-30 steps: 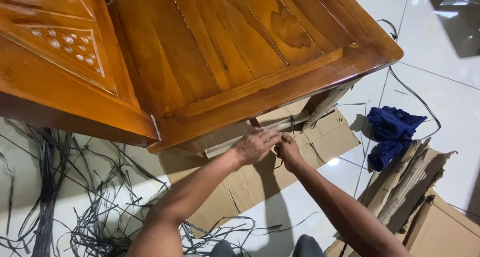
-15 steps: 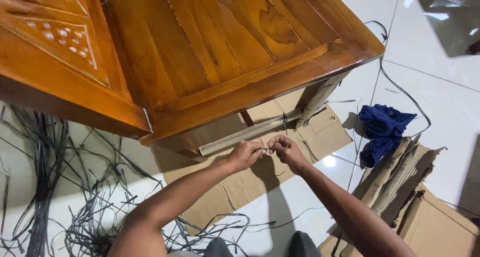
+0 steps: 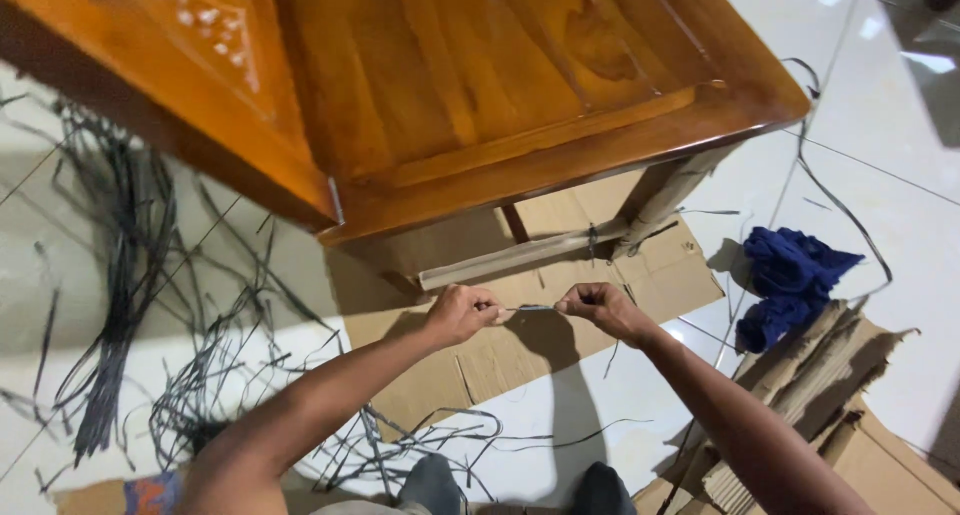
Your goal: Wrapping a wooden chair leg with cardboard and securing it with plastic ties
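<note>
Both hands up front: the left hand [image 3: 462,313] and right hand [image 3: 600,306] each pinch an end of a thin dark plastic strip [image 3: 530,308], stretched taut between them. Under the grip, flat brown cardboard [image 3: 520,350]; just beyond, a glossy orange-brown wooden table [image 3: 480,85]; right, a crumpled blue cloth [image 3: 790,280].

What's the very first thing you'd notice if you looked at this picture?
The big shiny orange-brown wooden table fills the top. Just below it, the left hand and right hand pinch a thin strip stretched between them, over flat cardboard. Dark loose strips sprawl across the floor on the left.
</note>
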